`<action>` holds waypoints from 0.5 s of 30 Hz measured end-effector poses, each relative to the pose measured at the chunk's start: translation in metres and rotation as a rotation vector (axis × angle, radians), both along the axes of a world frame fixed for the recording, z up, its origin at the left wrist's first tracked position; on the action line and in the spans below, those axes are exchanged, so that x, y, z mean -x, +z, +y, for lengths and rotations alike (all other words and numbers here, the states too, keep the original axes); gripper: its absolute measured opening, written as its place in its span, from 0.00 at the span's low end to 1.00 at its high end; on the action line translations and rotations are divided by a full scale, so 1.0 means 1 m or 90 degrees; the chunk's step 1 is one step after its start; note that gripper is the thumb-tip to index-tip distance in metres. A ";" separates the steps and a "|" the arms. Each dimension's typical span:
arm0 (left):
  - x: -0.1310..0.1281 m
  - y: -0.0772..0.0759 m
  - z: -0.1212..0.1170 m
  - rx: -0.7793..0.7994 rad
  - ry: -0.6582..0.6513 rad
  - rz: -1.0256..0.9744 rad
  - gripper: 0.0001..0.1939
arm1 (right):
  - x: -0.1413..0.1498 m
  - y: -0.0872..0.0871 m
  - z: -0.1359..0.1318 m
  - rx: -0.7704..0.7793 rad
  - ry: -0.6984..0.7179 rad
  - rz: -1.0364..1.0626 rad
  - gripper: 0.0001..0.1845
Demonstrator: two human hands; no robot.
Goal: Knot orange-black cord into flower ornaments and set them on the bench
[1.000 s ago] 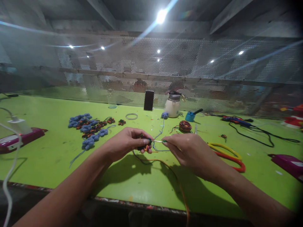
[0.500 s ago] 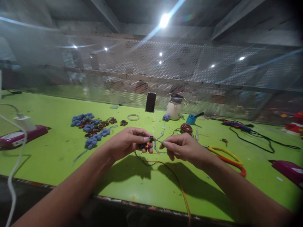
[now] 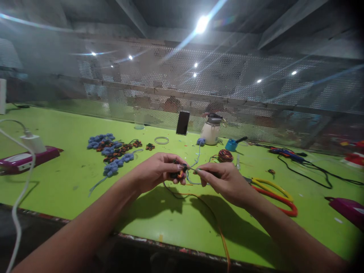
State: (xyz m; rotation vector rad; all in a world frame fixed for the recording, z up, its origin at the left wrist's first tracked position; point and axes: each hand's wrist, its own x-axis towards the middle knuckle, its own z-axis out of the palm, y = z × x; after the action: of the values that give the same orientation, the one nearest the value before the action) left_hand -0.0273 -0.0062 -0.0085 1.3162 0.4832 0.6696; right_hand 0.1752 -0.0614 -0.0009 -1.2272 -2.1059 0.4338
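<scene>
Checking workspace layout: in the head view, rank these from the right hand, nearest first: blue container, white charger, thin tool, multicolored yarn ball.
1. Thin tool: held in the right hand.
2. Multicolored yarn ball: just beyond that hand.
3. Blue container: behind the ball, slightly right.
4. White charger: far over on the left.

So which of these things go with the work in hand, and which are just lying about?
Likely part of it:
dark piece, in the left hand
thin tool, in the right hand
orange strand
yarn ball, perhaps: similar colours

Apparently just lying about:
phone
jug
blue pot
white plug
</scene>
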 end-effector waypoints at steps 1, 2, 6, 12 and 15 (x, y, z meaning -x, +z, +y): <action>-0.001 0.000 0.000 0.002 -0.004 0.003 0.07 | 0.001 -0.001 0.000 -0.015 -0.003 -0.003 0.14; -0.002 -0.001 -0.001 0.003 -0.010 0.007 0.07 | 0.003 -0.002 0.000 -0.029 -0.006 -0.009 0.13; -0.004 -0.002 -0.002 -0.016 -0.013 0.022 0.07 | 0.007 -0.007 -0.001 -0.081 -0.003 -0.024 0.12; -0.004 -0.002 -0.001 -0.048 0.034 0.050 0.08 | 0.006 -0.011 -0.001 -0.117 -0.001 -0.043 0.19; -0.002 -0.001 -0.001 -0.053 0.003 0.045 0.12 | 0.007 -0.011 -0.002 -0.117 0.029 -0.031 0.20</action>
State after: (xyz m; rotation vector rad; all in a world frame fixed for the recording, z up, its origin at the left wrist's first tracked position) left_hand -0.0253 -0.0069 -0.0097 1.4220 0.5203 0.6552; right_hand 0.1683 -0.0632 -0.0121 -1.0959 -2.1653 0.2264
